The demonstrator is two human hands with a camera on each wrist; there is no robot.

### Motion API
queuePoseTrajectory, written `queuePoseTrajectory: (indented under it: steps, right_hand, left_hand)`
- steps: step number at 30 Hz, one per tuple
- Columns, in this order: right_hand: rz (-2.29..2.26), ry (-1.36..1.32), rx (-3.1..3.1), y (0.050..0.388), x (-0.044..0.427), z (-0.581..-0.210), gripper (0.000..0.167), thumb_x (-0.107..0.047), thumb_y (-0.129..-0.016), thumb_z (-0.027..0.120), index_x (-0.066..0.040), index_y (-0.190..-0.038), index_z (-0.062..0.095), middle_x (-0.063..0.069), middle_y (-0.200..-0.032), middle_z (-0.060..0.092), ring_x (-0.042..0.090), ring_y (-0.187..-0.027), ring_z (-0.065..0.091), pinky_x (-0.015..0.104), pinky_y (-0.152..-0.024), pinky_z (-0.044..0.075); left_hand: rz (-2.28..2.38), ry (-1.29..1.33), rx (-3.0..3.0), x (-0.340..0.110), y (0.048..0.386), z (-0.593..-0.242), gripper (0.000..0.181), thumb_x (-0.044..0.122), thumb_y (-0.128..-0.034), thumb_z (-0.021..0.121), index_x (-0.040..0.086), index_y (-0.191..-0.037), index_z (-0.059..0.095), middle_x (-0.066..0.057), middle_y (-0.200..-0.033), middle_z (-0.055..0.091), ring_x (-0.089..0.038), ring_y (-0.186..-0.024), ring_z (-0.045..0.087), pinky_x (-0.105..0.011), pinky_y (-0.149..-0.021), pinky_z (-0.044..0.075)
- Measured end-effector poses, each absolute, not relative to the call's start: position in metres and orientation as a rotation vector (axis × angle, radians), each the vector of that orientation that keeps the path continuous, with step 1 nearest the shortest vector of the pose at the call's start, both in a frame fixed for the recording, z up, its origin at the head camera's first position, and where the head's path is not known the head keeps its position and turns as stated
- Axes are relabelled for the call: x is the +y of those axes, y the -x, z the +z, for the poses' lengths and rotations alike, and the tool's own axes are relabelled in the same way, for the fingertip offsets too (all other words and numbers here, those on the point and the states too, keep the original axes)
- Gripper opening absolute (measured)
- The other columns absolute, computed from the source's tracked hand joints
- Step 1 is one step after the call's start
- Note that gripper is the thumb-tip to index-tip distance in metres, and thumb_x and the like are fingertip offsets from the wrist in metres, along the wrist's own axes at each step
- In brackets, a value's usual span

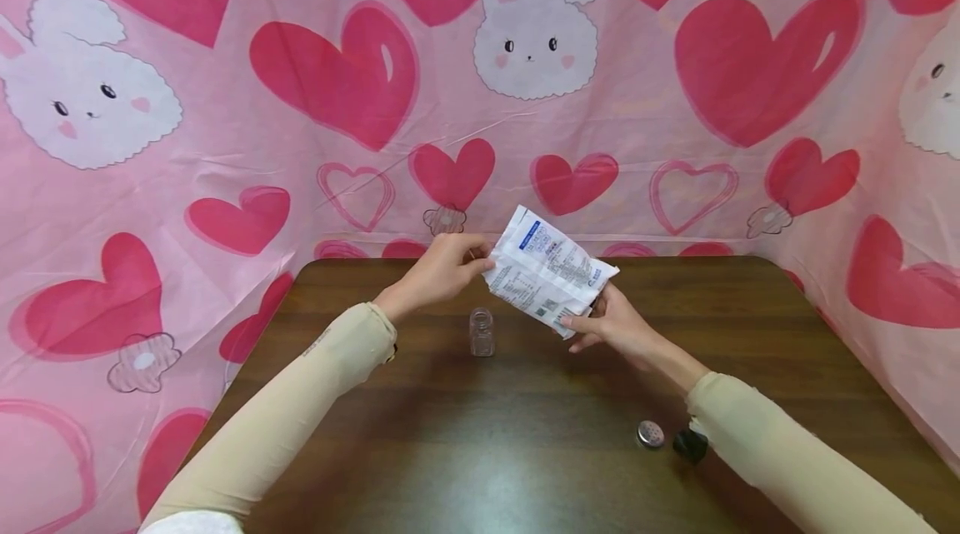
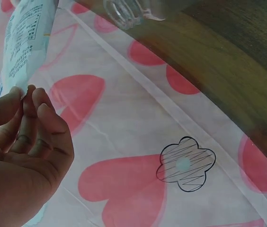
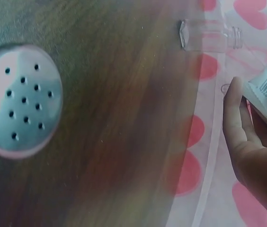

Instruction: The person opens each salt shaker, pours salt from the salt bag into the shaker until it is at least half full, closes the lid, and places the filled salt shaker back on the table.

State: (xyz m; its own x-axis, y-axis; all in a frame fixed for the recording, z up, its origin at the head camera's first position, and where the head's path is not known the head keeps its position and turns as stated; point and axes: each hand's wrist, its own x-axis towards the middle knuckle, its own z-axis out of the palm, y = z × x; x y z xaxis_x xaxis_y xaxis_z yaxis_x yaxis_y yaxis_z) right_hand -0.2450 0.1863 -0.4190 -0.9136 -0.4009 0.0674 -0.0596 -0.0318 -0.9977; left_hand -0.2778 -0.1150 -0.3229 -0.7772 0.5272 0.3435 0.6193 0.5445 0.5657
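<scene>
A white printed packet [image 1: 546, 271] is held tilted above the far part of the table, between both hands. At its left corner the left hand [image 1: 450, 267] pinches the edge between thumb and forefinger, seen closely in the left wrist view. The right hand [image 1: 617, 320] grips the lower right end, thumb on the printed face and fingers behind. Below and left of the packet, a clear glass jar [image 1: 482, 334] stands upright with its threaded mouth uncovered. In the right wrist view, a perforated metal shaker lid [image 3: 23, 100] lies large in the foreground.
Near the right forearm, a small black cap [image 1: 690, 446] lies beside the shaker lid on the brown wooden table [image 1: 450, 451]. A pink cloth [image 1: 300, 126] with hearts and rabbits hangs round the back and sides of the table.
</scene>
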Motion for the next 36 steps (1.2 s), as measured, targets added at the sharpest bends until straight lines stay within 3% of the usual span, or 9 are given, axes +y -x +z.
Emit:
queuePoseTrajectory:
  steps: [5,16,23,36]
  right_hand:
    - [-2.013,0.525,2.015,0.249,0.186,-0.418,0.066,0.005,-0.094,0.074,-0.003,-0.147,0.037,0.027,-0.128,0.065,0.047,-0.1,0.07,0.059,-0.07,0.06]
    - [-1.979,0.563,2.083,0.261,0.183,-0.418,0.067,0.007,-0.092,0.075,0.0,-0.146,0.035,0.03,-0.127,0.065,0.035,-0.096,0.071,0.055,-0.066,0.061]
    - [-1.947,0.553,2.1,0.26,0.181,-0.416,0.069,0.006,-0.092,0.074,0.001,-0.148,0.034,0.03,-0.126,0.065,0.034,-0.096,0.071,0.055,-0.066,0.061]
    - [-1.915,0.543,2.114,0.262,0.179,-0.415,0.068,0.008,-0.091,0.075,0.001,-0.147,0.037,0.028,-0.121,0.068,0.034,-0.091,0.071,0.055,-0.066,0.061]
  left_hand:
    - [-1.045,0.993,-2.622,-0.118,0.277,-0.327,0.004,0.006,-0.0975,0.076,0.005,-0.095,0.073,-0.002,-0.088,0.071,-0.019,-0.078,0.06,-0.034,-0.074,0.052]
    - [-1.034,0.966,-2.612,-0.124,0.278,-0.337,0.007,0.003,-0.0969,0.075,0.004,-0.092,0.071,-0.007,-0.084,0.07,-0.019,-0.075,0.056,-0.035,-0.074,0.05]
    - [-1.04,0.958,-2.603,-0.128,0.278,-0.343,0.008,0.003,-0.096,0.076,0.005,-0.09,0.071,-0.002,-0.081,0.069,-0.016,-0.074,0.057,-0.034,-0.073,0.05]
    - [-1.068,0.96,-2.603,-0.131,0.279,-0.353,0.01,0.001,-0.0951,0.077,0.005,-0.089,0.07,-0.003,-0.084,0.071,-0.017,-0.076,0.06,-0.034,-0.074,0.052]
